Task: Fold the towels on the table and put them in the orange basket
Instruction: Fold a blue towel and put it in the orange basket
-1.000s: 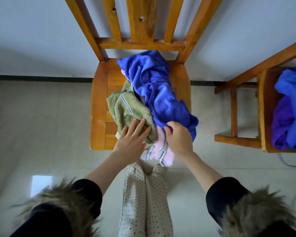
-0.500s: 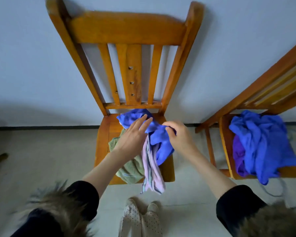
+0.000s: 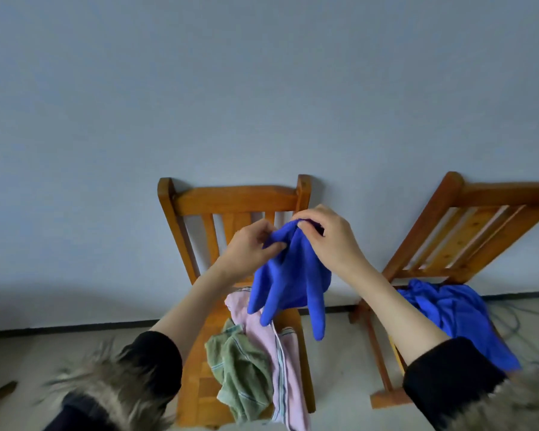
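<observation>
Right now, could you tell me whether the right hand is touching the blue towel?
Touching. The head view shows the right hand pinching the top edge of the blue towel.

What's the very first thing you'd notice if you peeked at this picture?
The bright blue towel held up in the air, pinched by the left hand and the right hand in front of the wooden chair. Below it, a pink towel and a green towel lie crumpled on the seat. Another blue cloth sits on the second chair to the right.
</observation>
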